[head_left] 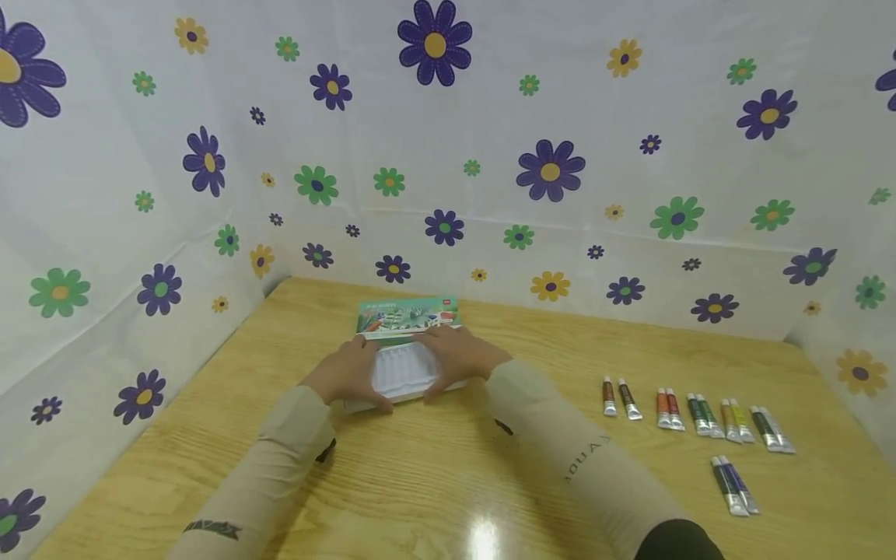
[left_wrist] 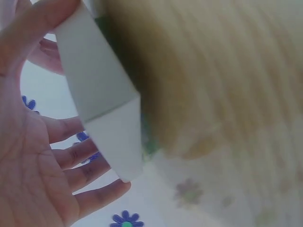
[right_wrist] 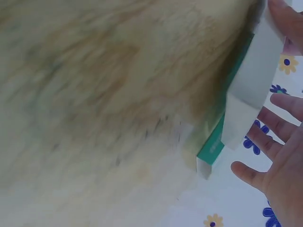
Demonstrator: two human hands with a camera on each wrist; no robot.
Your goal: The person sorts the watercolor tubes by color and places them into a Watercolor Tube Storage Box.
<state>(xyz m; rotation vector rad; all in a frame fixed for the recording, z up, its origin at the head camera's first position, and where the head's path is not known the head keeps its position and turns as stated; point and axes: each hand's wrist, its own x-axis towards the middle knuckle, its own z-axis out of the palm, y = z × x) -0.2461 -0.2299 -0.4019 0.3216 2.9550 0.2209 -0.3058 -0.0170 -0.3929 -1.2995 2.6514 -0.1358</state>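
Observation:
A white paint box (head_left: pixel 413 395) with a moulded white plastic tray (head_left: pixel 404 368) in it is between my two hands, at the back left of the wooden table. My left hand (head_left: pixel 348 373) grips its left end, thumb at the near side and fingers at the far side, as the left wrist view also shows with the box's white end (left_wrist: pixel 102 90). At the other end my right hand (head_left: pixel 455 355) grips it in the same manner. Directly behind lies a green printed box cover (head_left: pixel 406 315), partly hidden by the fingers.
Several paint tubes lie on the right of the table (head_left: pixel 560 498), mostly in pairs: brown ones (head_left: pixel 610 397), red ones (head_left: pixel 670 408), green ones (head_left: pixel 703 416), yellow ones (head_left: pixel 737 421), and a purple one (head_left: pixel 738 484) nearer me. A flower-patterned white cloth (head_left: pixel 483 124) hangs behind and at the sides.

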